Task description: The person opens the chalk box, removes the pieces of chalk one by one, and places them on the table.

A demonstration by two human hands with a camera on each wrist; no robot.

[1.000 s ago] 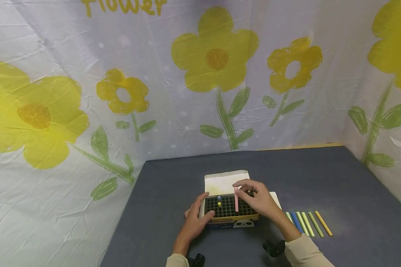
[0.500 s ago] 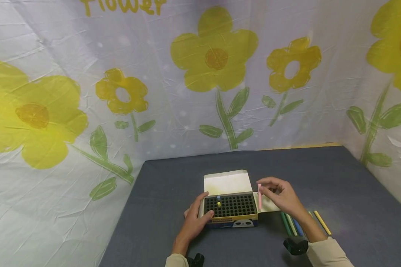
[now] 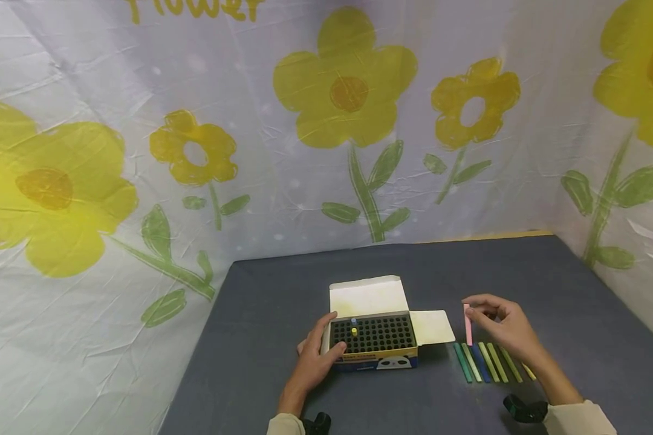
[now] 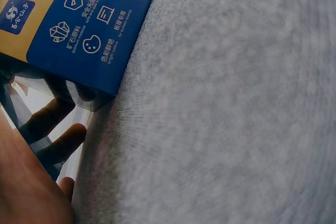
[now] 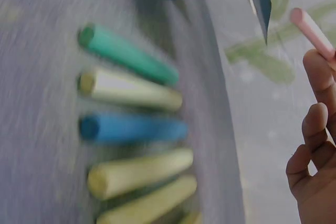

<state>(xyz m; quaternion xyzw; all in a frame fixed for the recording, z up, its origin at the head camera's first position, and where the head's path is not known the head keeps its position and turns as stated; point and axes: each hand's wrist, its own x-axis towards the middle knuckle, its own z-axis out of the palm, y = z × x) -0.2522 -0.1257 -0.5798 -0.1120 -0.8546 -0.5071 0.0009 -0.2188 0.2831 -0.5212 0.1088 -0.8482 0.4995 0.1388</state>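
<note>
A blue and yellow chalk box (image 3: 354, 366), its lid folded back, sits on the dark table. My left hand (image 3: 312, 361) holds its left end, the thumb at the front edge and fingers along the side; in the left wrist view the fingers show beside the box (image 4: 84, 35). A blue chalk stick (image 3: 354, 321) and a yellow chalk stick (image 3: 354, 331) stand in the box's black holed insert (image 3: 383, 339). Between thumb and fingertips, my right hand (image 3: 508, 329) pinches a pink chalk stick (image 3: 468, 329) upright, right of the box and above a row of chalk.
Several chalk sticks lie side by side on the table (image 3: 413, 405), including a green one (image 3: 463, 364), a pale one (image 5: 128, 88) and a blue one (image 5: 134, 128). The box's side flap (image 3: 434, 327) sticks out to the right. A flower-printed curtain (image 3: 283, 199) hangs behind.
My right hand has carried the pink chalk stick rightward from above the box, past the side flap, to the row of chalk. My left hand has stayed on the box.
</note>
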